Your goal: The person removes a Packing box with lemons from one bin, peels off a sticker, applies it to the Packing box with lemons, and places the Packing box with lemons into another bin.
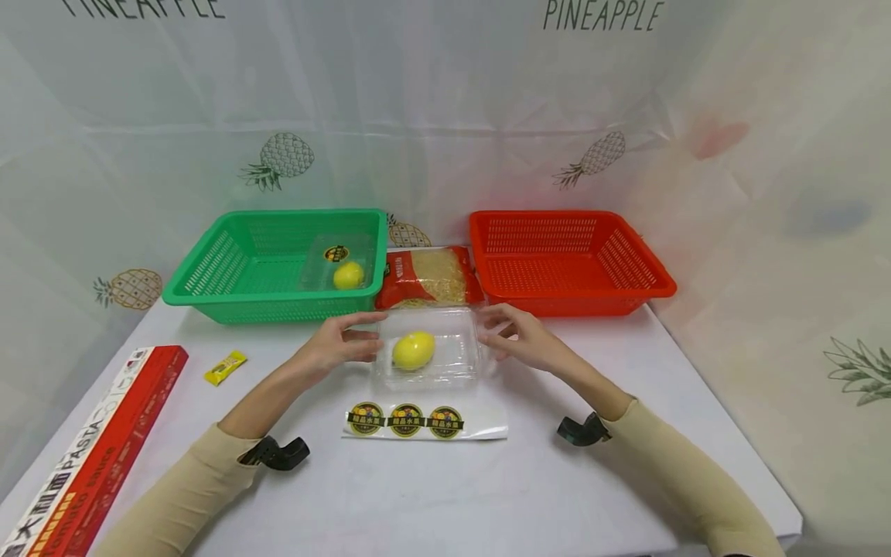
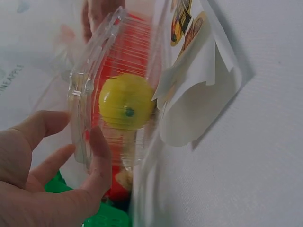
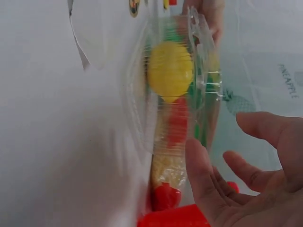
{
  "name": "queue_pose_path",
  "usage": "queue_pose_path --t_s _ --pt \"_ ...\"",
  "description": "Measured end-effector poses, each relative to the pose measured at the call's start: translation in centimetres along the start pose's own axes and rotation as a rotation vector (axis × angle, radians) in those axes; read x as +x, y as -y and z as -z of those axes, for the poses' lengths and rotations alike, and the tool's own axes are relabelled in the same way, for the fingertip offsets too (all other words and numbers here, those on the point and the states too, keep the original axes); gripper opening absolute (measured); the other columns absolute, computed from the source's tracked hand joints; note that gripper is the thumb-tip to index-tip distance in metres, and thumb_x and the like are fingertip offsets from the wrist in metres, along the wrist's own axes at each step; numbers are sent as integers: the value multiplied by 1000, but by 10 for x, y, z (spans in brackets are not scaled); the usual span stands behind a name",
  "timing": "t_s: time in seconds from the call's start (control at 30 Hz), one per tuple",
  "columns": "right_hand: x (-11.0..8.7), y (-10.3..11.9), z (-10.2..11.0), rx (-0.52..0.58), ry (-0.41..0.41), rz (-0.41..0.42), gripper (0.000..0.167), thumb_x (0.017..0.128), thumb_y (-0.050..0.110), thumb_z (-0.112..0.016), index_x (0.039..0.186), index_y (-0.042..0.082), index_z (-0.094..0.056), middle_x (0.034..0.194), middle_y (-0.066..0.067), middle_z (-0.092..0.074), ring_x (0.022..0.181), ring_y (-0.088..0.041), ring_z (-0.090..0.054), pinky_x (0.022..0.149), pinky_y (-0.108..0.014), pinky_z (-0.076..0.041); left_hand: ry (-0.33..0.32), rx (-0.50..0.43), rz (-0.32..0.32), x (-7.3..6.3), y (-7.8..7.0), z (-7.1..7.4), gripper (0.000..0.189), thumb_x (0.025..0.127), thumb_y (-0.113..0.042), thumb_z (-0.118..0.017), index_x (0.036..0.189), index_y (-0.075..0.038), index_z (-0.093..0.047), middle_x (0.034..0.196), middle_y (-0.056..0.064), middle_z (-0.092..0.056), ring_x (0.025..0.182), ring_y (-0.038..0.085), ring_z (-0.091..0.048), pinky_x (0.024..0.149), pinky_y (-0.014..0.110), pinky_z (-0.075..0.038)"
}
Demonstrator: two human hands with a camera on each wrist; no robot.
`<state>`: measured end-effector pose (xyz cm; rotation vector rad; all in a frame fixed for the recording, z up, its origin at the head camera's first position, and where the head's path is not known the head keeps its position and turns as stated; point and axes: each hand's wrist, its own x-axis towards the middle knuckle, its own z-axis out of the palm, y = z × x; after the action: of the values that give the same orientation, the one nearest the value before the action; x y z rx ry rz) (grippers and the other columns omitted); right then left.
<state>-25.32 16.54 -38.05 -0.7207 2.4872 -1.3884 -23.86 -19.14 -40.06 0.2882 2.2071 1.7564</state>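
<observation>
A clear plastic fruit box (image 1: 455, 356) with a lemon (image 1: 414, 351) inside is in the middle of the table. At its left end, my left hand (image 1: 341, 344) pinches the rim; the left wrist view has the thumb on one side and a finger (image 2: 100, 158) on the other. My right hand (image 1: 524, 337) is at the box's right end. In the right wrist view its thumb (image 3: 258, 126) stands away from the box and one fingertip lies close to the side wall. Nearer me lies a white strip with round stickers (image 1: 406, 420).
A green basket (image 1: 278, 302) behind on the left holds another clear box with a lemon (image 1: 349, 275). A red basket (image 1: 571, 303) stands back right. Between them lies a bag of pasta (image 1: 440, 276). A pasta carton (image 1: 104, 449) and yellow packet (image 1: 225, 367) lie left.
</observation>
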Motion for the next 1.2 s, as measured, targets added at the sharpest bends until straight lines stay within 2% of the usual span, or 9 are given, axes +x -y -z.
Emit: queue_pose_path --t_s 0.1,0.2,0.43,0.53,0.7,0.8,0.97,1.03,1.2 --pt "-10 4 4 -31 1 4 34 92 21 -69 118 0 -61 105 -21 -65 89 -33 -67 70 -42 -61 -3 0 -3 0 0 -1 64 90 -14 -72 147 -5 -44 149 21 -45 116 34 -62 86 36 -59" --pt "-20 7 7 -46 43 9 21 92 18 -69 104 0 -66 93 -22 -66 76 -28 -67 68 -38 -61 -5 -4 -6 -1 0 -1 64 90 -14 -72 147 -5 -44 150 20 -44 116 30 -62 86 36 -59" --pt "-41 17 1 -31 238 14 12 90 14 -71 96 4 -68 82 -19 -70 67 -31 -68 62 -37 -61 -8 -4 -10 -2 -3 0 65 89 -15 -72 147 -5 -43 148 23 -45 104 12 -66 86 35 -59" --pt "-46 18 -9 -14 301 14 10 89 13 -72 96 7 -68 83 -21 -71 68 -31 -69 63 -37 -61 -9 -8 -11 -2 -3 0 65 90 -15 -72 147 -4 -43 148 23 -45 105 14 -66 85 35 -59" --pt "-49 13 -30 -43 370 26 13 88 17 -74 96 9 -68 81 -14 -74 67 -24 -71 62 -31 -60 -4 -21 -6 -2 -1 -1 65 90 -12 -71 147 -4 -42 150 22 -43 113 28 -64 86 35 -59" --pt "-49 11 -40 -111 372 40 11 88 19 -74 94 13 -68 79 -6 -74 66 -15 -70 62 -25 -58 0 -24 -7 -3 1 -2 65 90 -11 -71 147 -4 -42 151 21 -42 114 28 -64 87 36 -59" --pt "-48 12 -52 -246 330 82 11 88 22 -74 95 14 -70 82 6 -72 71 -1 -66 66 -19 -55 4 -23 -12 -3 1 -2 65 90 -13 -71 147 -5 -42 151 20 -43 107 17 -66 87 37 -59" --pt "-48 12 -55 -286 308 99 13 88 22 -74 97 13 -70 82 8 -71 72 1 -65 74 -19 -52 6 -23 -13 -3 1 -1 65 90 -13 -71 147 -5 -43 151 20 -43 107 15 -65 87 37 -59" --pt "-46 12 -61 -315 273 116 14 87 21 -74 98 13 -69 78 9 -70 69 1 -63 74 -20 -50 6 -25 -19 -2 2 0 65 90 -13 -71 147 -4 -43 152 19 -41 110 17 -64 88 38 -59"
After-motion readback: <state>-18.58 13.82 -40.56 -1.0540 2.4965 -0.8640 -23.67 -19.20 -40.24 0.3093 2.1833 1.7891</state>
